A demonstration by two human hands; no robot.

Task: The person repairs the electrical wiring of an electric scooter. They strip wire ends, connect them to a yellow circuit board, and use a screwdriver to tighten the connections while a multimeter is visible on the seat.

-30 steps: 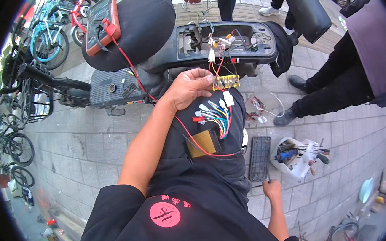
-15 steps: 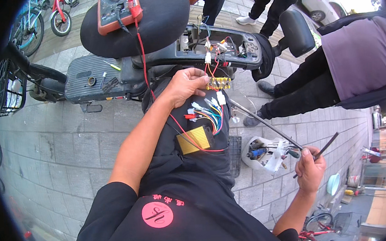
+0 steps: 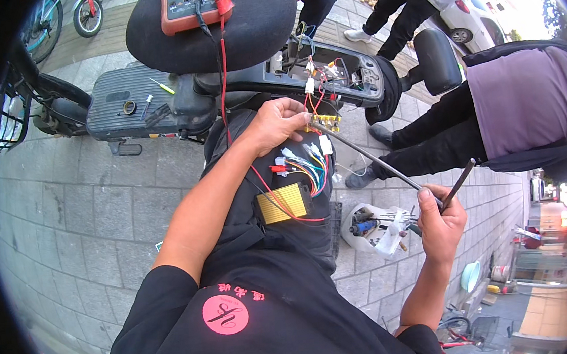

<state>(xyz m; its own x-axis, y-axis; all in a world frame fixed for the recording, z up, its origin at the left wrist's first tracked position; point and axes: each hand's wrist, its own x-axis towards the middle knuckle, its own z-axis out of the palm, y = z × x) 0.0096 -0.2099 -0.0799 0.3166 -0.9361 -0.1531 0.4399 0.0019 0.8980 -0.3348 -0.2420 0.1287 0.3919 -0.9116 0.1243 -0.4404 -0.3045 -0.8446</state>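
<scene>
Basically: left pinched terminal block, right held rod up to it

Head view, the only one. Left hand: thumb and forefinger were pinched on the near end of the yellow terminal block, just above the lap. Block lay at 3 o'clock from those fingers, long axis roughly 9-to-3 with a slight dip toward 4. Left was the nearer hand, already touching.

Right hand: fingers were clenched round a dark metal rod close to its crosspiece. Rod ran 10-to-4, tip up at the block's left end by the left fingertips; couldn't tell whether it made contact. Block sat at 10 o'clock from the right fist, well apart.

Pose: left forearm reached in from 7 o'clock, wrist bent toward the block. Right forearm rose from about 6, thumb on top of the rod.

Around: gold finned box on the lap at 6 o'clock from the left hand, coloured wires fanned out above it. Scooter frame at 11, multimeter on its seat.
</scene>
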